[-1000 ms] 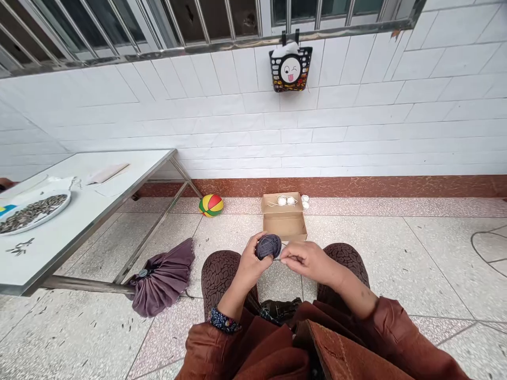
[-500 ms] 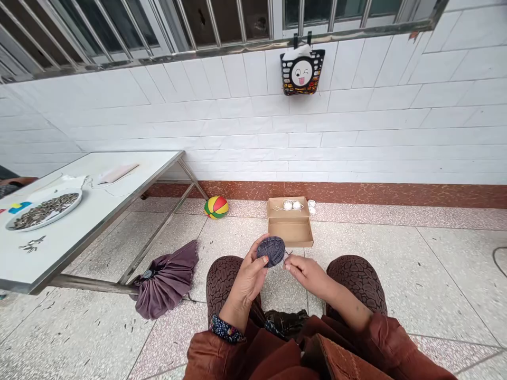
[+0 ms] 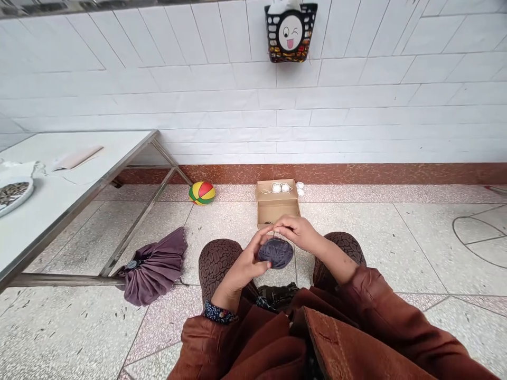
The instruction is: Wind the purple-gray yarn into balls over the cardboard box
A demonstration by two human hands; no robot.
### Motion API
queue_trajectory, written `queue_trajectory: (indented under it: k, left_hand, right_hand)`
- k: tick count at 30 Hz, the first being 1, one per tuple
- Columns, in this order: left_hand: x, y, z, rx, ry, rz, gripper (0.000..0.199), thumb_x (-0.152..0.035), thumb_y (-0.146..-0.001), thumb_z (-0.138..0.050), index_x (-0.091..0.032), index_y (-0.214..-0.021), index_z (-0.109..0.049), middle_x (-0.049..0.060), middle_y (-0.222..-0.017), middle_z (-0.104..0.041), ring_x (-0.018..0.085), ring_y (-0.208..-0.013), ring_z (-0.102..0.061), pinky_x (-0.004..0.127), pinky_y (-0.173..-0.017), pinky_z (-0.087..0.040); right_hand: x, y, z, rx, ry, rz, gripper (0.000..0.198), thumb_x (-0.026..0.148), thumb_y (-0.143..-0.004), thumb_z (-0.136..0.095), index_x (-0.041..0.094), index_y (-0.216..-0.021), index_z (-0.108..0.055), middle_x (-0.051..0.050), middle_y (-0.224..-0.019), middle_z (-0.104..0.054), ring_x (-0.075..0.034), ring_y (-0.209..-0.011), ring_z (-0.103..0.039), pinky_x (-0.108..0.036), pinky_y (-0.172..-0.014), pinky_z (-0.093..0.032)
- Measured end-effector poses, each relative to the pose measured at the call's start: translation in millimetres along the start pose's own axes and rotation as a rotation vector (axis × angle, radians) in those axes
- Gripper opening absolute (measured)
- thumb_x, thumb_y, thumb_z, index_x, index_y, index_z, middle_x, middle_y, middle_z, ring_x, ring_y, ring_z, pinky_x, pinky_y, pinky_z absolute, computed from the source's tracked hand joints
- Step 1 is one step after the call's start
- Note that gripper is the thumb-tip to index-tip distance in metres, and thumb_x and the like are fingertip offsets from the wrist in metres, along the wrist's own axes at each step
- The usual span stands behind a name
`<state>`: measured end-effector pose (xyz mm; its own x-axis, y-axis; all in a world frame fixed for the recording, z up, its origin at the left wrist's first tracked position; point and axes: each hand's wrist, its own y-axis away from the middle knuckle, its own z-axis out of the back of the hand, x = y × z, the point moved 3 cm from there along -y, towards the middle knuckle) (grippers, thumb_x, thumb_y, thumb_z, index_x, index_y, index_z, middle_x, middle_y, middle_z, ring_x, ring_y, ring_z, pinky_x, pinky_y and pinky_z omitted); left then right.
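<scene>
A dark grey-purple ball of yarn sits in my left hand, with the thumb on its near side and the fingers behind it. My right hand is closed in a pinch on a strand of yarn just above the ball's far side, close to the left fingertips. Beyond the hands, an open cardboard box lies on the floor, its near part partly hidden by my right hand. Two small white balls with white thread rest on its lid.
To the left stands a metal-framed table with a plate on it. A folded purple umbrella leans by its lower bar. A colourful ball lies near the wall. A black basket hangs above.
My right hand has moved from the right side of the yarn ball to above its far side, still pinching the strand. The ball has turned in my left hand. The view has tilted down.
</scene>
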<state>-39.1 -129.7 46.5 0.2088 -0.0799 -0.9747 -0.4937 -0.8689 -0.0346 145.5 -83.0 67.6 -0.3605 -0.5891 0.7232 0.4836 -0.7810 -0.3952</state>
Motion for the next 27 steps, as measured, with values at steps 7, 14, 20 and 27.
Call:
queue_trajectory:
  k: [7, 14, 20, 27]
  left_hand:
    - [1.6, 1.0, 0.8, -0.291, 0.305, 0.028, 0.068, -0.026, -0.077, -0.077, -0.025, -0.14, -0.054, 0.007, -0.123, -0.065, 0.023, -0.112, -0.061, 0.037, -0.102, -0.043]
    - [19.5, -3.9, -5.5, -0.522, 0.301, 0.066, 0.058, -0.029, -0.076, -0.076, -0.024, -0.131, -0.058, 0.006, -0.119, -0.065, 0.019, -0.1, -0.062, 0.032, -0.087, -0.048]
    - [17.9, 0.1, -7.5, -0.415, -0.091, 0.038, 0.068, -0.024, -0.073, -0.077, -0.024, -0.138, -0.054, 0.004, -0.115, -0.064, 0.022, -0.106, -0.059, 0.036, -0.103, -0.041]
    - [13.9, 7.3, -26.1, -0.119, 0.284, 0.043, 0.074, -0.028, -0.074, -0.073, -0.025, -0.145, -0.052, 0.01, -0.132, -0.061, 0.029, -0.119, -0.057, 0.042, -0.105, -0.042]
  right_hand:
    - [-12.3, 50.8, -40.8, 0.073, 0.031, -0.169, 0.025, 0.03, -0.106, -0.045, 0.02, -0.09, -0.061, -0.002, -0.083, -0.067, -0.016, -0.076, -0.062, -0.026, -0.073, -0.047]
    - [29.3, 60.0, -40.3, 0.275, 0.191, 0.052, 0.025, 0.031, -0.107, -0.044, 0.021, -0.098, -0.065, -0.004, -0.089, -0.069, -0.018, -0.083, -0.065, -0.028, -0.075, -0.049]
    - [52.3, 35.9, -9.8, 0.188, 0.246, 0.144, 0.029, 0.034, -0.107, -0.044, 0.021, -0.102, -0.07, -0.006, -0.094, -0.069, -0.018, -0.084, -0.064, -0.028, -0.073, -0.049]
    - [3.6, 20.2, 6.0, -0.062, 0.015, -0.076, 0.031, 0.04, -0.105, -0.048, 0.021, -0.092, -0.068, -0.003, -0.086, -0.068, -0.017, -0.083, -0.064, -0.028, -0.078, -0.048]
